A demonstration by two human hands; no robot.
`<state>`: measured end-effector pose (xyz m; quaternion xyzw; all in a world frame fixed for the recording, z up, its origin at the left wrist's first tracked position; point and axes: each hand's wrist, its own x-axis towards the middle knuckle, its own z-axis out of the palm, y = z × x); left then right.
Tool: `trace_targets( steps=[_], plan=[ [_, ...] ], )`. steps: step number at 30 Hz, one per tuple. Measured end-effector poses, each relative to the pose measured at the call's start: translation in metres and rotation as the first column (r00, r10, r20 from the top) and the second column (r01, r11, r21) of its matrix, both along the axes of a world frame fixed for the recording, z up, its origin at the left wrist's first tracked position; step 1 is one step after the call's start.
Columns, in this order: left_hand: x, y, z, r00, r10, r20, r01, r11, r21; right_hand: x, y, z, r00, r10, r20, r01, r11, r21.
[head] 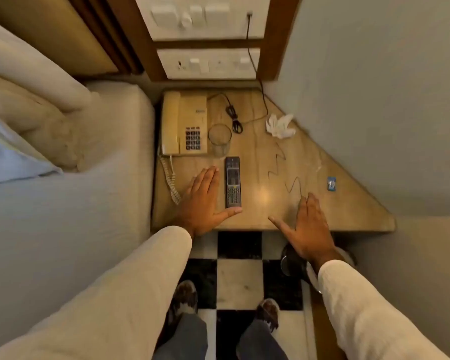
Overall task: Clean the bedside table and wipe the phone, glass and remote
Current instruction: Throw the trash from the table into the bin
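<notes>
The bedside table [265, 162] has a beige marble-like top. A cream corded phone [183, 123] stands at its back left. Right of the phone is an upright clear glass [219, 140]. A dark remote [233, 181] lies lengthwise in front of the glass. My left hand [205, 201] rests flat on the table just left of the remote, thumb under its near end, holding nothing. My right hand [308, 226] lies flat at the front edge, fingers spread, empty. A crumpled white tissue [279, 126] sits at the back right.
A black coiled cable [234, 116] runs up to the wall socket panel [208, 63]. A small blue packet [331, 183] and a thin squiggly thread [278, 165] lie on the right part. The bed [63, 178] borders the left, a wall the right. A dark bin [294, 261] stands below.
</notes>
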<state>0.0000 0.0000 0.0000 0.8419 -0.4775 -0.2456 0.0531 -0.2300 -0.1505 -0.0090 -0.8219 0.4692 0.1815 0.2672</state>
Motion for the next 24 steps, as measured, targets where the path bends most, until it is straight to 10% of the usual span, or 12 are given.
trace_targets(
  steps=[13,24],
  plan=[
    [-0.025,0.005,-0.152,0.976,-0.037,0.213,0.007,0.991,0.137,-0.025,0.034,-0.136,0.994,0.104,0.034,-0.094,0.972,-0.216],
    [-0.022,0.009,-0.171,0.938,-0.113,0.327,0.082,0.991,0.107,-0.022,-0.093,-0.119,0.811,-0.397,0.429,0.546,0.777,-0.314]
  ],
)
